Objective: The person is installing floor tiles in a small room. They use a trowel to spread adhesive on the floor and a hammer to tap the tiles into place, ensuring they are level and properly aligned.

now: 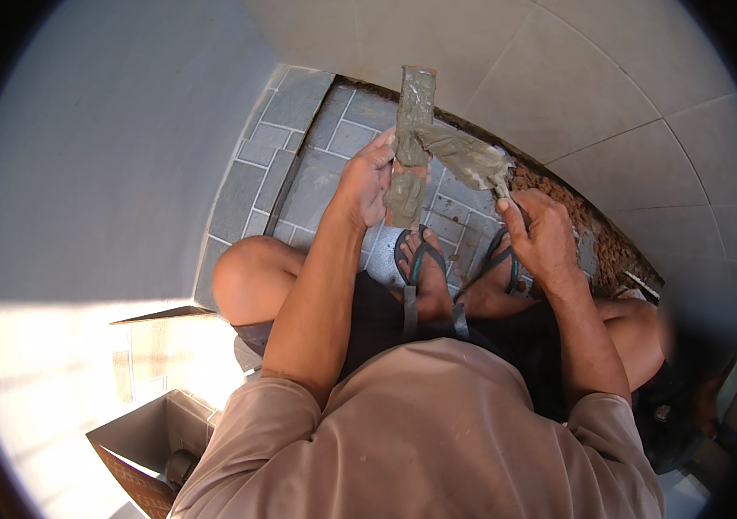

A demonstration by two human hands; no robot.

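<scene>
My left hand [368, 180] grips a narrow strip of tile [416, 99] by its left edge and holds it up above the floor. Wet grey-green mortar coats the strip's upward face, with reddish patches showing through near its middle. In my right hand [541, 233] is a trowel [472, 157], held by its handle. Its blade is smeared with the same mortar, and the tip touches the strip's right edge. Fingers of the left hand are partly hidden behind the strip.
Grey block-pattern floor tiles [312, 177] lie below, with a raised tiled ledge [247, 164] at left. Reddish rubble [571, 203] runs along the foot of the beige tiled wall [610, 112]. My sandalled feet [427, 264] are beneath the hands. An open box [139, 432] stands lower left.
</scene>
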